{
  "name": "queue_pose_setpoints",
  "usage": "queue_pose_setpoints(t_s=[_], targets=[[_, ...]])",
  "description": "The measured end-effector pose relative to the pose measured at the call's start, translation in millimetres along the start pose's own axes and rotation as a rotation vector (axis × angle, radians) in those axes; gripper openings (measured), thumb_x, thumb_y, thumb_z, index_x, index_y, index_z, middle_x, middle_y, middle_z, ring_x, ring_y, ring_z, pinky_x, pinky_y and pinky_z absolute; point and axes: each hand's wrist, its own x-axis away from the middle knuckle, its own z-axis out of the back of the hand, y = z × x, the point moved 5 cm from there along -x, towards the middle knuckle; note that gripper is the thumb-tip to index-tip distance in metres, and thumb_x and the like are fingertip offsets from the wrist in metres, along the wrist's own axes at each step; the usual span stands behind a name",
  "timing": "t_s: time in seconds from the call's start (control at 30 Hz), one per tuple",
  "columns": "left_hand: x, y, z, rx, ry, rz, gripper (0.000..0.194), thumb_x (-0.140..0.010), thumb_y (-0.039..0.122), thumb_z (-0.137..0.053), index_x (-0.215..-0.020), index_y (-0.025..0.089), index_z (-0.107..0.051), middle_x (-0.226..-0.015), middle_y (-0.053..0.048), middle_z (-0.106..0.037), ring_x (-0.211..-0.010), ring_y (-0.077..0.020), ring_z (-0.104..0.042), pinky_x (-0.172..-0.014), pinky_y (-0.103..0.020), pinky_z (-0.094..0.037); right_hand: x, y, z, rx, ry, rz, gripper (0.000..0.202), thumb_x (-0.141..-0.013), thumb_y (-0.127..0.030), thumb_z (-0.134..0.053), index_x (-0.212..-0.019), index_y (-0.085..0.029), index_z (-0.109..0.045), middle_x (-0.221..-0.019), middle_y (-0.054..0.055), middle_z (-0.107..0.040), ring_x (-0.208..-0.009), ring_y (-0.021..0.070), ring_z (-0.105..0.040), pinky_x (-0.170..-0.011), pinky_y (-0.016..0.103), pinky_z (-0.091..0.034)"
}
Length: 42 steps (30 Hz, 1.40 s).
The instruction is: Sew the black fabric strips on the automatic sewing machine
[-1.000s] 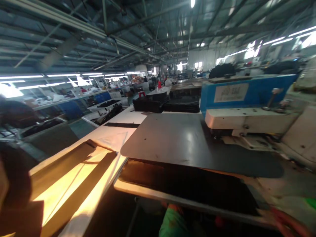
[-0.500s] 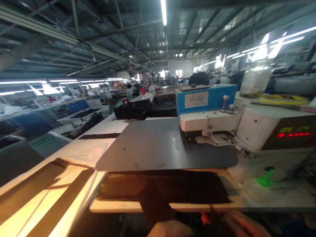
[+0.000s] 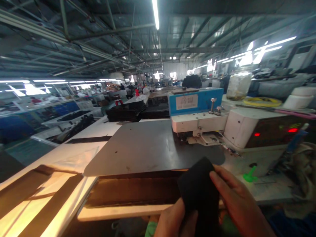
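Note:
A black fabric piece (image 3: 201, 187) is held up between both hands in front of the table's near edge. My left hand (image 3: 174, 217) grips its lower left side, thumb over the cloth. At its upper right edge, my right hand (image 3: 232, 191) pinches the cloth between thumb and fingers. Behind them lies the grey metal plate (image 3: 138, 148) of a white sewing machine (image 3: 187, 123). A long dark fabric strip (image 3: 133, 191) rests on the table just below the plate, its right end hidden behind the held piece.
Dark strips (image 3: 51, 205) lie on the lit table at left. Stacked black pieces (image 3: 125, 112) sit behind the plate. A glass jar (image 3: 239, 85), yellow tape roll (image 3: 261, 101), white bottle (image 3: 298, 98) and green nozzle (image 3: 250, 175) are at right.
Both hands have risen from the bottom edge, lifting the black piece above the table edge. The right hand now grips it too. The view has shifted slightly to the right.

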Motion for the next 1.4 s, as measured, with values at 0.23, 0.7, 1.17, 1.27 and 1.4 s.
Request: queue_pose_setpoints(t_s=[0.23, 0.7, 1.17, 1.27, 1.4], targets=[[-21.8, 16.4, 49.9, -0.157, 0.258, -0.163, 0.021, -0.082, 0.033, -0.044, -0.088, 0.018, -0.057, -0.073, -0.002, -0.056, -0.064, -0.0102, -0.050, -0.058, -0.018, -0.041, -52.2, -37.3, 1.8, 0.182, -0.006, 0.244, 0.035, -0.081, -0.041, -0.045, -0.106, -0.021, -0.057, -0.100, 0.001, -0.061, -0.091, 0.0148, -0.056, -0.079, 0.024, -0.044], [-121.9, -26.6, 40.0, -0.750, -0.001, -0.352, 0.028, -0.083, 0.033, -0.045, -0.106, 0.020, -0.056, -0.108, -0.003, -0.053, -0.098, -0.0172, -0.047, -0.088, -0.031, -0.038, -106.1, 17.2, -18.9, 0.632, -0.323, 0.104, 0.030, -0.080, -0.027, -0.046, -0.103, -0.014, -0.060, -0.103, 0.005, -0.061, -0.094, 0.0169, -0.056, -0.081, 0.026, -0.041], [-130.7, -29.9, 40.5, -0.724, -0.025, -0.398, 0.030, -0.083, 0.029, -0.044, -0.108, 0.016, -0.055, -0.110, -0.005, -0.052, -0.101, -0.0170, -0.046, -0.092, -0.030, -0.037, -140.9, 16.3, -45.9, 0.868, -0.199, 0.254, 0.033, -0.081, -0.024, -0.046, -0.109, -0.012, -0.057, -0.100, 0.010, -0.062, -0.091, 0.0199, -0.058, -0.081, 0.028, -0.043], [-129.3, -28.2, 40.1, -0.729, -0.017, -0.399, 0.030, -0.083, 0.029, -0.044, -0.107, 0.015, -0.055, -0.109, -0.005, -0.052, -0.100, -0.0170, -0.046, -0.091, -0.030, -0.038, -138.9, 13.5, -49.8, 0.916, -0.225, 0.332, 0.032, -0.083, -0.021, -0.043, -0.110, -0.013, -0.058, -0.107, 0.009, -0.059, -0.097, 0.0201, -0.055, -0.086, 0.029, -0.040], [-132.2, -27.3, 40.3, -0.732, -0.009, -0.386, 0.029, -0.083, 0.028, -0.045, -0.106, 0.014, -0.056, -0.108, -0.007, -0.053, -0.101, -0.0173, -0.047, -0.091, -0.031, -0.037, -141.7, 12.9, -52.5, 0.964, -0.239, 0.392, 0.032, -0.083, -0.020, -0.040, -0.107, -0.014, -0.060, -0.102, 0.010, -0.061, -0.092, 0.0213, -0.056, -0.084, 0.031, -0.041]])
